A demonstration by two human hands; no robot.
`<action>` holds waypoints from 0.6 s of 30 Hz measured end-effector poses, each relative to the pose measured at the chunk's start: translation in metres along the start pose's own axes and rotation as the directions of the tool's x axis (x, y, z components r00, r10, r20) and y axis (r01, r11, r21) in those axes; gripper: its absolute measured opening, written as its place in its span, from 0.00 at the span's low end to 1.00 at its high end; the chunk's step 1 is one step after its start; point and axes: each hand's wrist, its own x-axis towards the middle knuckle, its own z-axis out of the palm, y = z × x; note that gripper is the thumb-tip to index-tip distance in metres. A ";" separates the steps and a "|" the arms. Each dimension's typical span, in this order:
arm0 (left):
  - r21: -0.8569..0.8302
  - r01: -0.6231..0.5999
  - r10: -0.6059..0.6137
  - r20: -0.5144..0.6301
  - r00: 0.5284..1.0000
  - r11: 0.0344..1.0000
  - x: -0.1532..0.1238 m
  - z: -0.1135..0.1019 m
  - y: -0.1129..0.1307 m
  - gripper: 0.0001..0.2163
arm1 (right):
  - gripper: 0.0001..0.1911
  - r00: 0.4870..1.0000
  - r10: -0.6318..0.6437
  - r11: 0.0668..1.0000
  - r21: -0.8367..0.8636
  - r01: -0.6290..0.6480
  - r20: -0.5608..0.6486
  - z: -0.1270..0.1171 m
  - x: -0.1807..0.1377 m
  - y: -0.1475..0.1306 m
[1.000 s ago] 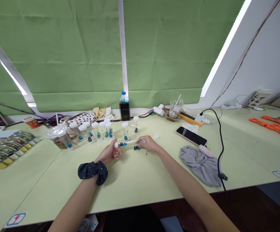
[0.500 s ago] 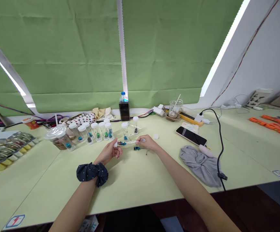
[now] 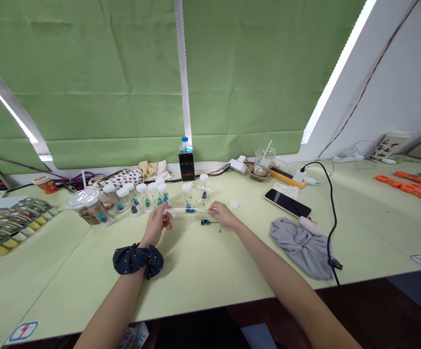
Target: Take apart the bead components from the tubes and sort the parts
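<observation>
My left hand is closed round the white end of a clear tube, which lies level above the table. At the tube's right end is a small blue piece on a thin wire. My right hand pinches that wire's far end, with a white cap also at its fingers. Just below, another blue piece on a wire lies on the table. Behind the hands stand several capped clear tubes, holding blue, green or dark pieces.
A phone showing a timer leans on a water bottle. To the right are another phone, a grey cloth and a black cable. At left are a lidded cup and a row of jars.
My left hand has moved left with the clear tube. The blue piece, earlier near the tube's left end, is now at its right end. My right hand has barely moved.
</observation>
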 end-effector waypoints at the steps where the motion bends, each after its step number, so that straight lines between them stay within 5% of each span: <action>1: 0.016 -0.036 0.037 -0.067 0.997 0.999 0.002 -0.004 0.000 0.16 | 0.06 1.000 0.017 1.000 -0.014 -0.017 -0.006 -0.001 0.000 0.002; 10: 0.064 -0.207 0.214 -0.418 0.883 0.976 0.010 -0.014 -0.004 0.10 | 0.05 0.996 0.080 0.997 -0.026 -0.079 0.043 -0.021 -0.004 0.011; 15: 0.203 -0.196 0.253 -0.315 0.915 0.959 0.009 -0.009 -0.012 0.18 | 0.12 0.988 0.155 0.988 -0.006 -0.155 0.018 -0.029 -0.009 0.010; 18: 0.281 -0.112 0.166 -0.178 0.970 0.953 0.013 -0.006 -0.021 0.22 | 0.19 0.983 0.184 0.983 0.008 -0.184 -0.003 -0.028 -0.009 0.007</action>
